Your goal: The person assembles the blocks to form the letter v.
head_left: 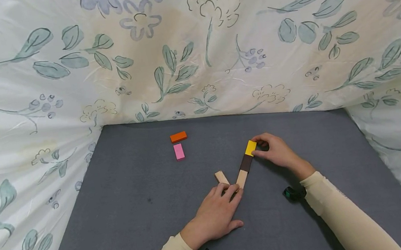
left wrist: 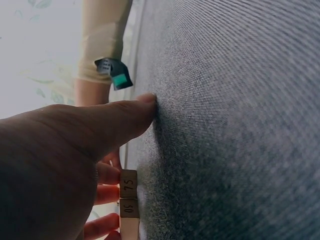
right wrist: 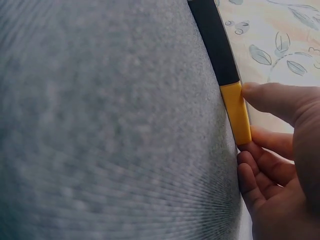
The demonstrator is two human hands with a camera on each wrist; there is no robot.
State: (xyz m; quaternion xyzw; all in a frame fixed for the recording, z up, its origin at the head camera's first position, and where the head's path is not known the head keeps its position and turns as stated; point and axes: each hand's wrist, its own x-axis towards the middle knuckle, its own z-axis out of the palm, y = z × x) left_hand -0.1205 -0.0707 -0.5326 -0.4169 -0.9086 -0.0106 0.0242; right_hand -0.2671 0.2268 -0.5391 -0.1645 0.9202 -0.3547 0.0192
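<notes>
My right hand pinches the yellow block between thumb and fingers, low over the cloth. That block lies end to end with a dark brown block, and below it comes a plain wooden block; together they make a slanting line. A second plain wooden block leans the other way, so the row forms a V. Fingertips of my left hand rest on the wooden blocks near the bottom of the V, partly hiding them. In the left wrist view, printed numbers show on two wooden block ends.
An orange block and a pink block lie farther back, left of the V. Grey cloth covers the table. Flower-patterned sheeting hangs behind and at both sides.
</notes>
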